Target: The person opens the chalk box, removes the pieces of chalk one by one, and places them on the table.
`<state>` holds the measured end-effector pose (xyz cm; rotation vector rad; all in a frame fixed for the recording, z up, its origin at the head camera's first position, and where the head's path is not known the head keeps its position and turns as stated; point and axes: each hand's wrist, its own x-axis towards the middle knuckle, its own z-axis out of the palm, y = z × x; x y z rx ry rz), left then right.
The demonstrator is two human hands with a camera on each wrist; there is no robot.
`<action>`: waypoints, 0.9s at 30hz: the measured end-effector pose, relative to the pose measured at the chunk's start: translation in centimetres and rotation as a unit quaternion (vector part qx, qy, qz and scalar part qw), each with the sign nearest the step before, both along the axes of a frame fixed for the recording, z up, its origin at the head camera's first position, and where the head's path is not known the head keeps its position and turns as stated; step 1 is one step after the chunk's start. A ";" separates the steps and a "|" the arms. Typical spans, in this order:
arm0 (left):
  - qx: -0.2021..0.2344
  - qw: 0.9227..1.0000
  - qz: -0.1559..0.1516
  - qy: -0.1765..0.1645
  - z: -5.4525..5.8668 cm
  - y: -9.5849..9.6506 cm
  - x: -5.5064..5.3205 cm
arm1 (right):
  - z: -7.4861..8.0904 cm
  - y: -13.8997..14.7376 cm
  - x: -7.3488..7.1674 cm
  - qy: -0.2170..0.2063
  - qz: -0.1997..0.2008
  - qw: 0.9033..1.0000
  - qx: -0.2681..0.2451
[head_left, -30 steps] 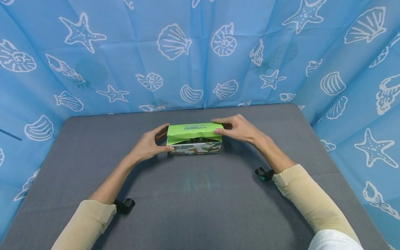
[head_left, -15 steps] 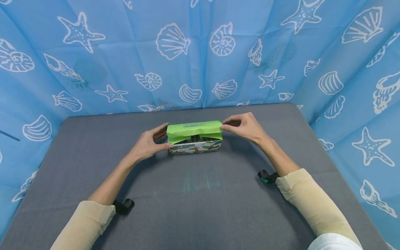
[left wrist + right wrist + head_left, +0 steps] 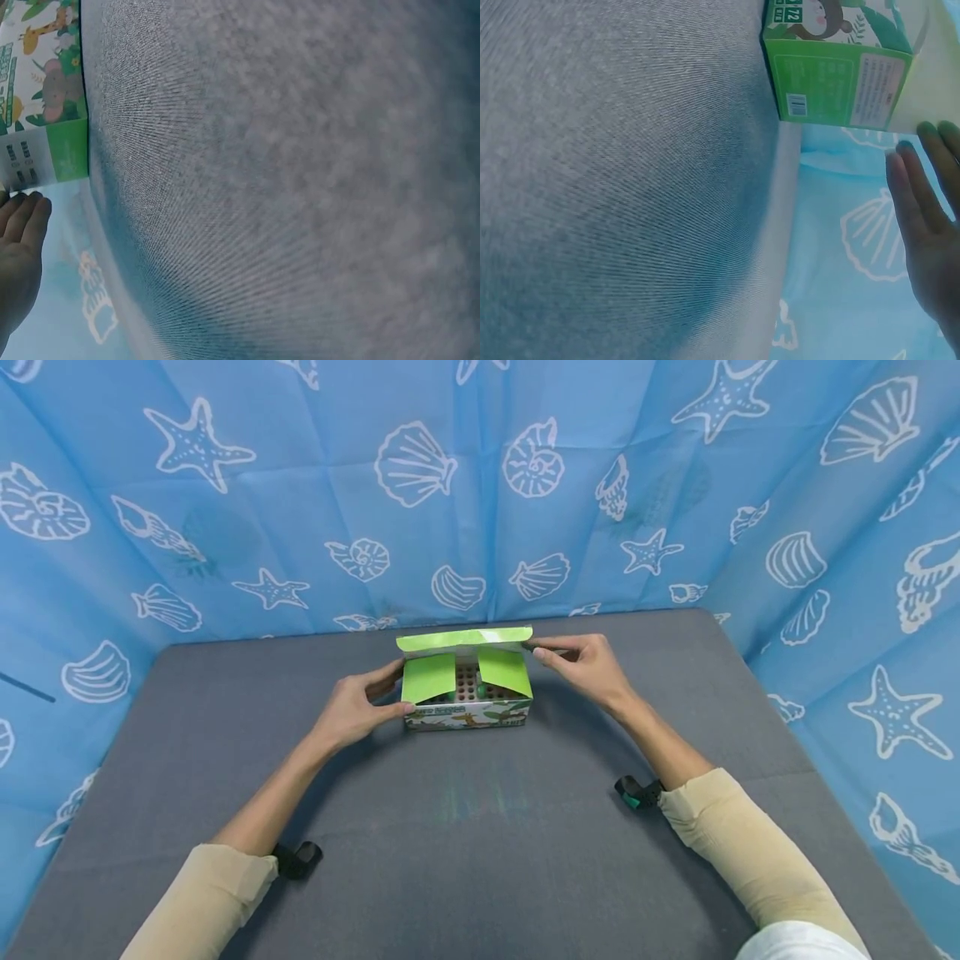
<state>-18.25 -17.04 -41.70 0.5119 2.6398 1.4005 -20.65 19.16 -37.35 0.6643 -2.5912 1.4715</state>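
Observation:
A small cardboard box (image 3: 467, 718) with cartoon animals on its front stands on the grey table. Its green lid (image 3: 465, 637) is tipped up at the back. Two green side flaps (image 3: 430, 677) slant over the opening, and between them shows a brown surface dotted with dark holes (image 3: 467, 683). My left hand (image 3: 356, 702) grips the box's left end, thumb at the front corner and fingers toward the back. My right hand (image 3: 588, 664) pinches the lid's right edge. The right wrist view shows the box's green end (image 3: 829, 86), with the right fingers (image 3: 915, 180) stretched out beside it.
The grey cloth-covered table (image 3: 472, 852) extends toward me and to both sides. Behind it hangs a blue curtain (image 3: 480, 510) with white shells and starfish, close to the table's back edge. A black strap (image 3: 298, 858) sits at each wrist.
The lid has swung up and back from over the box, baring the side flaps and the holed surface. My right hand has shifted slightly right. My left hand has stayed on the box.

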 end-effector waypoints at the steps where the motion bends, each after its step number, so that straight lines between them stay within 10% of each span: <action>1: -0.002 1.000 0.000 0.002 0.0 0.0 0.0 | -0.5 0.1 -0.2 0.006 0.002 1.000 0.001; 13: -0.024 0.999 -0.011 0.020 0.3 0.2 -0.3 | -2.9 0.7 -1.8 0.106 0.061 0.988 0.094; 27: -0.054 0.996 -0.066 0.010 0.9 -0.1 -1.5 | -2.8 0.0 -1.1 0.036 0.079 0.979 0.186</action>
